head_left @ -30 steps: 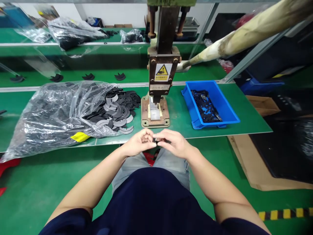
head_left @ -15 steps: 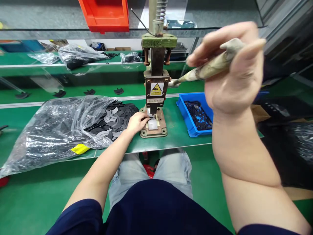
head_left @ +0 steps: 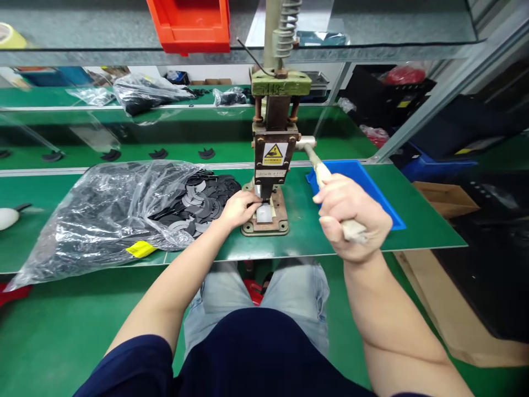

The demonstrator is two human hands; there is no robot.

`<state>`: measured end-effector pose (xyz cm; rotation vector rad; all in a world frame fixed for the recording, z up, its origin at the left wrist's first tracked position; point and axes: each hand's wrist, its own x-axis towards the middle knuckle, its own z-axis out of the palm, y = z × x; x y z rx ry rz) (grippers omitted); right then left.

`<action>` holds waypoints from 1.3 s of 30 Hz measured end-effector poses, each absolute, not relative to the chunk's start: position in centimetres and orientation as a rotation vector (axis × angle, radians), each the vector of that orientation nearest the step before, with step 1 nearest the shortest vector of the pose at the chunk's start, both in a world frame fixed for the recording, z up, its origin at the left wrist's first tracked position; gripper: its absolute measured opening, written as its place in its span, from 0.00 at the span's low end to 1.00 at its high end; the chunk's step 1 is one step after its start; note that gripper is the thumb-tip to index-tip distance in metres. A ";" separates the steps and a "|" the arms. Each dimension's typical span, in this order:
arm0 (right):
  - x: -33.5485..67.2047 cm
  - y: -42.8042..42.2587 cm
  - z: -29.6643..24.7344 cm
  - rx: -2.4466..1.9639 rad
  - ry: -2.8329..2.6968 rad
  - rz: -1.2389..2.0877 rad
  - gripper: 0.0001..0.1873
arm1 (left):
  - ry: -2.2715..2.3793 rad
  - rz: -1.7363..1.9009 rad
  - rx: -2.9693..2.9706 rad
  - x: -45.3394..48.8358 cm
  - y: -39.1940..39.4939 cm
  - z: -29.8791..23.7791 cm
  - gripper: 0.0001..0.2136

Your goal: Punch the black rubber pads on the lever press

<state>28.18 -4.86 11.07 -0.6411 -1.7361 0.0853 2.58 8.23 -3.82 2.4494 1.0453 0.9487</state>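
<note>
A hand press point(head_left: 275, 149) with a yellow warning label stands on the green bench, its ram down over the base plate point(head_left: 266, 220). My right hand point(head_left: 349, 218) is wrapped round the press lever point(head_left: 321, 170), which is pulled down toward me. My left hand point(head_left: 237, 208) rests at the left edge of the base plate, fingers pinched on a small part under the ram; the part is too small to name. A pile of black curved pieces point(head_left: 204, 197) lies just left of that hand.
A large clear plastic bag point(head_left: 103, 212) of black pieces covers the left of the bench. A blue bin point(head_left: 374, 184) sits behind my right hand. An orange bin point(head_left: 188, 22) stands on the shelf above. Cardboard point(head_left: 444, 198) lies on the floor at right.
My hands parted from in front of me. The left went to the press base; the right took the raised lever and pulled it down. The ram has come down.
</note>
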 end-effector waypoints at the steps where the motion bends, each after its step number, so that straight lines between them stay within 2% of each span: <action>1: 28.2 -5.0 10.1 -0.655 -1.741 0.063 0.09 | 1.053 0.955 2.452 2.6 8.2 -3.9 0.09; 9: 28.2 -4.1 5.8 -0.546 -1.671 -0.058 0.08 | 1.171 0.804 2.488 0.8 7.6 -2.7 0.11; 14: 27.9 -3.9 5.4 -0.536 -1.628 -0.091 0.08 | 1.802 0.469 2.468 -6.4 7.6 -0.7 0.12; 18: 27.4 -3.8 5.2 -0.540 -1.574 -0.105 0.09 | 2.109 0.189 2.355 -10.6 6.6 -0.6 0.22; 21: 27.2 -3.6 5.1 -0.534 -1.555 -0.119 0.10 | 2.123 0.056 2.345 -11.1 5.9 -1.3 0.24; 26: 27.3 -3.4 5.0 -0.527 -1.558 -0.120 0.11 | 2.084 0.078 2.290 -10.9 6.3 -1.9 0.21; 32: 27.4 -3.7 5.0 -0.542 -1.581 -0.113 0.10 | 2.072 0.039 2.221 -10.1 6.8 -1.8 0.29; 39: 27.3 -3.7 5.1 -0.521 -1.582 -0.109 0.11 | 2.056 0.052 2.272 -10.2 6.8 -0.7 0.23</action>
